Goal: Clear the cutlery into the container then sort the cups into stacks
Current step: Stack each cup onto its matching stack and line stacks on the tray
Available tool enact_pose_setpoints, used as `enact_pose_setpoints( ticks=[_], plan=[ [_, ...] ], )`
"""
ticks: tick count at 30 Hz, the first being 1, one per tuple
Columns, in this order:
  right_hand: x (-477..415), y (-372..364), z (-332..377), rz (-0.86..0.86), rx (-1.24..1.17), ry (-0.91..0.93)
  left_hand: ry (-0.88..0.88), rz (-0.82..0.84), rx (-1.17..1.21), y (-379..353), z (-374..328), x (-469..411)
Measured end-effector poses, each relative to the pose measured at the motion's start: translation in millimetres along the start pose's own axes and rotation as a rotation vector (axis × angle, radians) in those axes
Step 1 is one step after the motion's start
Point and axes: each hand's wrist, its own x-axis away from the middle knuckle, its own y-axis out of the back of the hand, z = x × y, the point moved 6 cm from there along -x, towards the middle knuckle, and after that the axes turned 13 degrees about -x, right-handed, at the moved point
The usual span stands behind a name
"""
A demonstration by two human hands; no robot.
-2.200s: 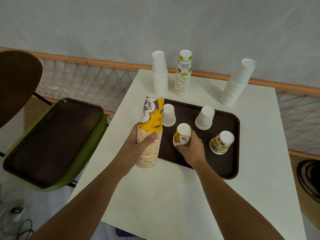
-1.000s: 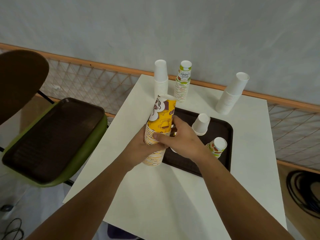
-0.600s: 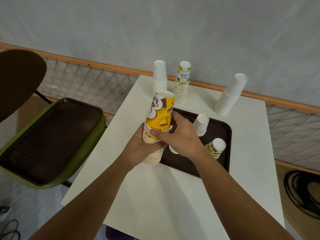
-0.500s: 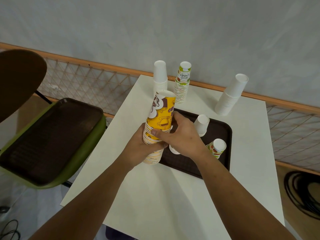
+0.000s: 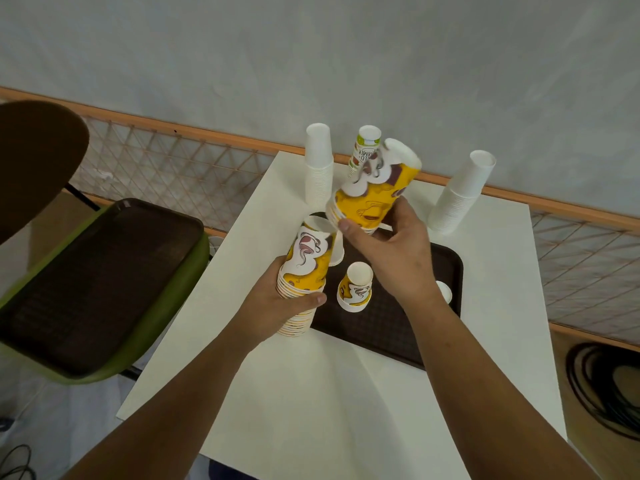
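Yellow printed cups are in two lots. The lower stack (image 5: 304, 268) stands upside down on the table (image 5: 311, 393), just beside the left edge of the tray (image 5: 433, 327). The left hand (image 5: 277, 303) grips it round the middle, thumb across the front. The upper batch (image 5: 375, 188) is held in the air over the tray's far end, tilted to the right, base uppermost. The right hand (image 5: 391, 251) grips it at the rim end, fingers curled round it. The two lots are very close; contact cannot be told.

On the tray, a single cup (image 5: 356, 289) of the same print stands upside down between the wrists, touching neither. A white cup (image 5: 338, 252) is partly hidden behind the lower stack. Another cup (image 5: 445, 291) shows only an edge behind the right wrist; its print cannot be told.

At the table's back edge a white stack (image 5: 318, 164) stands upright, with a green stack (image 5: 364, 150) partly behind the upper batch. A leaning stack (image 5: 460, 192) is at the far right.

Left of the table, a green chair (image 5: 166, 327) bears a second tray (image 5: 97, 282). Cables (image 5: 606, 386) lie coiled on the floor, right.
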Motion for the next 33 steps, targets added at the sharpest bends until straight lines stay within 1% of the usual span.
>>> enact_pose_setpoints(
  ticks=[2,5,8,12,15,20,24,27,29,31,33],
  plan=[
    [2,12,-6,-0.068,0.026,0.034,0.024,-0.018,0.02,3,6,1],
    [10,24,-36,-0.07,0.141,0.026,0.045,-0.042,0.055,7,13,3],
    [26,32,-83,-0.045,0.261,-0.07,0.05,-0.052,0.116,7,17,4],
    [39,34,-138,-0.039,0.357,-0.145,0.052,-0.054,0.145,4,21,2],
    [38,36,-168,-0.054,0.398,-0.198,0.058,-0.056,0.151,3,22,1],
    [39,44,-208,-0.015,0.468,-0.347,0.05,-0.034,0.173,1,17,3],
    [36,42,-213,-0.025,0.472,-0.369,0.026,-0.001,0.162,-4,15,4],
    [36,46,-219,0.005,0.474,-0.379,0.025,0.019,0.157,-7,12,6],
    [39,49,-216,-0.013,0.467,-0.38,0.025,0.014,0.16,-8,11,7],
    [45,48,-191,-0.097,0.439,-0.323,0.016,0.01,0.168,-7,9,7],
    [54,45,-153,-0.215,0.376,-0.191,0.008,0.016,0.177,-8,6,8]
  ],
)
